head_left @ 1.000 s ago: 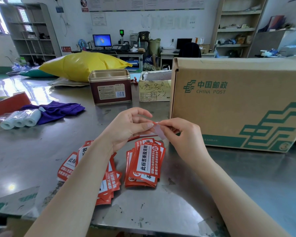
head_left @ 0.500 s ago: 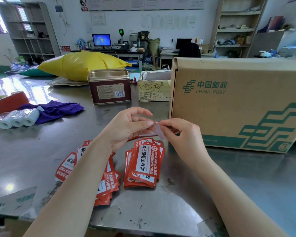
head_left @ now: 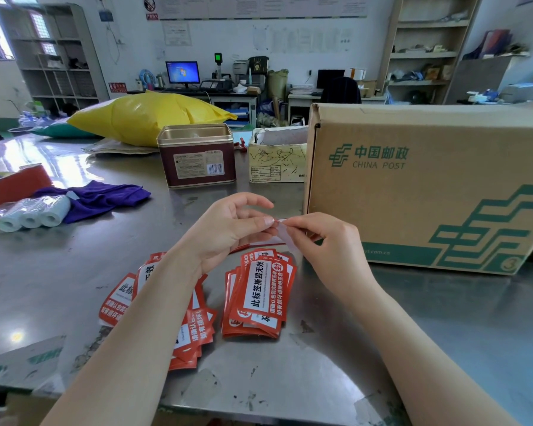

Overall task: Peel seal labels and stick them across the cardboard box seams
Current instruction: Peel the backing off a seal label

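Cardboard box is sitting on the steel worktop at right, printed side facing the person, top flaps closed as far as visible, seams themselves not showing from this angle; probably parked close so a peeled label can go straight across. Yellow bag, brown tin, small scribbled carton, purple cloth and paper rolls are lying farther back and left, well apart from the work. Two loose stacks of red seal labels are lying near the front edge, left stack partly under the left forearm, right stack just below the hands, likely kept there for quick pick-up. One seal label is being held up between both hands above the right stack, pale backing side showing. Left hand is pinching one end, thumb and forefinger closed on it, other fingers curling loosely above. Right hand is gripping the other end, fingers curled round it, wrist bent inward. Looks like the peel step, backing being started at the corner; nothing stuck on the box that I can see.
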The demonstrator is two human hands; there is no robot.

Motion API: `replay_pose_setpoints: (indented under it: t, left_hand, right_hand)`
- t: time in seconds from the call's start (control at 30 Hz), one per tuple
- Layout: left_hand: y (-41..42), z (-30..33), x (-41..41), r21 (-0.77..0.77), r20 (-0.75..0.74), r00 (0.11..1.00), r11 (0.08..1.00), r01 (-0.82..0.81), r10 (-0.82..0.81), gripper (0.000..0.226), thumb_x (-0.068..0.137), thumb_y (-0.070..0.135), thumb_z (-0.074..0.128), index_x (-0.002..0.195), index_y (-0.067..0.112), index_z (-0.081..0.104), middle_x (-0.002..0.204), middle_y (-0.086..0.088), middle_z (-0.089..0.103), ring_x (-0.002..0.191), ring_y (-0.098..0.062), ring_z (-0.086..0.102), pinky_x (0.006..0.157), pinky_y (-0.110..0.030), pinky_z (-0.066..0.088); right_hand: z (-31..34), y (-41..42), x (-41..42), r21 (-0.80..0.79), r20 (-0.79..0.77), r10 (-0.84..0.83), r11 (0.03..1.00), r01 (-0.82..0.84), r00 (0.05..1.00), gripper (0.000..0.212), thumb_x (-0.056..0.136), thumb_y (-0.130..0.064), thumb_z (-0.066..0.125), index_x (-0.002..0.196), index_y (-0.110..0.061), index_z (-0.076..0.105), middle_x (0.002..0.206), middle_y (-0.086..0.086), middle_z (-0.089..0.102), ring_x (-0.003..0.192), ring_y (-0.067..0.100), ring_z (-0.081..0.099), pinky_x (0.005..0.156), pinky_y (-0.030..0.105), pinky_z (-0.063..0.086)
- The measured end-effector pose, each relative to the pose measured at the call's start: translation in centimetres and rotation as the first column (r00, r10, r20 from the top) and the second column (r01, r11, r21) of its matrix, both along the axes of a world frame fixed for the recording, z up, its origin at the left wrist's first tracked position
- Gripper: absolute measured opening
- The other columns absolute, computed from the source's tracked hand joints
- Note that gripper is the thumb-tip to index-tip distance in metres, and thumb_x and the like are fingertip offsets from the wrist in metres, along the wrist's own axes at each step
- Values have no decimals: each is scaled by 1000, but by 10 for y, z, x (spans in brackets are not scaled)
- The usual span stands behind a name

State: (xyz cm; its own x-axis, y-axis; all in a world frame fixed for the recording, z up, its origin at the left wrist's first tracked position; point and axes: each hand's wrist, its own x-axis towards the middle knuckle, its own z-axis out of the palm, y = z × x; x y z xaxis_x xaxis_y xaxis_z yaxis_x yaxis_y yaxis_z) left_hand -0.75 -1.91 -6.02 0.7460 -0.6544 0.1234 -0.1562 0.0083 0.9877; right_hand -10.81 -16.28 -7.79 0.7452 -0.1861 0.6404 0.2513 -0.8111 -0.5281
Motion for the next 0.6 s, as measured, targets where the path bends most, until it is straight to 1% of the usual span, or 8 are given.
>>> replay_pose_setpoints:
  t: [0.23,0.33,0.4,0.53,0.6]
  left_hand:
    - [0,-1,1,0,11,1000,1000,-3,3,25,84,5,63,107,12,59,91,-15,72,83,-21,70,75,-28,56]
    - [-1,-1,1,-2,17,1000,1000,-8,8,24,84,4,63,106,12,59,89,-14,73,81,-20,70,75,-27,56]
    - [-1,-2,1,7,29,999,1000,-16,16,22,84,4,63,105,11,58,88,-13,73,81,-21,70,76,-28,56]
    - [-2,-2,2,4,55,998,1000,-17,17,15,84,2,63,95,8,55,87,-15,72,80,-23,70,76,-30,56]
    - [-2,-3,3,-8,70,997,1000,-13,13,15,83,1,63,89,9,52,86,-13,71,81,-24,70,79,-33,56]
  right_hand:
    - [1,1,-1,6,-4,11,1000,-11,1000,18,86,-12,61,100,-9,71,96,4,71,82,4,56,77,0,39]
    - [2,1,-1,0,-32,17,1000,-17,999,19,87,-12,60,103,-10,71,99,4,71,85,4,57,73,1,41]
    - [1,1,-1,2,-45,21,1000,-21,999,20,88,-12,59,104,-10,70,101,5,71,87,4,58,73,3,41]
    - [2,1,-2,21,-51,25,999,-24,998,20,87,-13,60,105,-11,70,101,3,70,87,4,58,74,5,43]
    - [3,2,-2,76,-75,30,997,-25,997,20,87,-16,60,104,-12,69,97,-1,68,83,2,57,71,4,44]
